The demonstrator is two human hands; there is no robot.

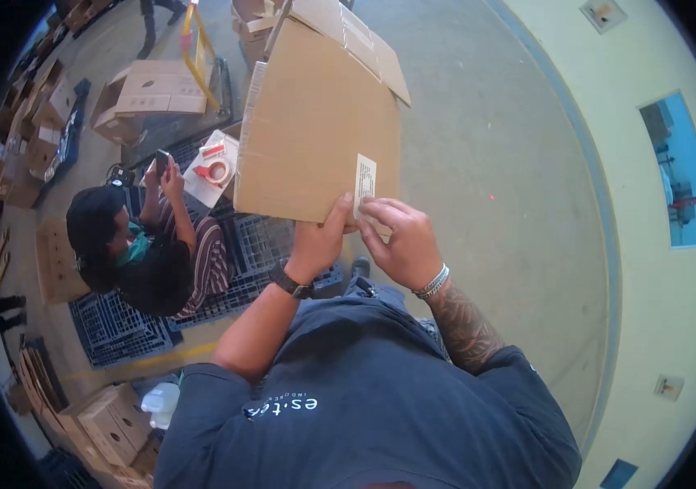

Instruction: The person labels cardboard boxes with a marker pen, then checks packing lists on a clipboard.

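Your left hand (321, 240) is clamped on the bottom edge of the flattened brown cardboard box (315, 134), held up at twelve o'clock. Your right hand (401, 240) pinches the small white printed label (365, 184) on its lower corner.

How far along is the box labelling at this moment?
Done: the white label already lies on the flattened cardboard box. In hand: the left hand grips the box's lower edge while the right hand presses at the label's bottom. Left: the box is still unfolded, and the tape dispenser lies unused on the nearby crate.
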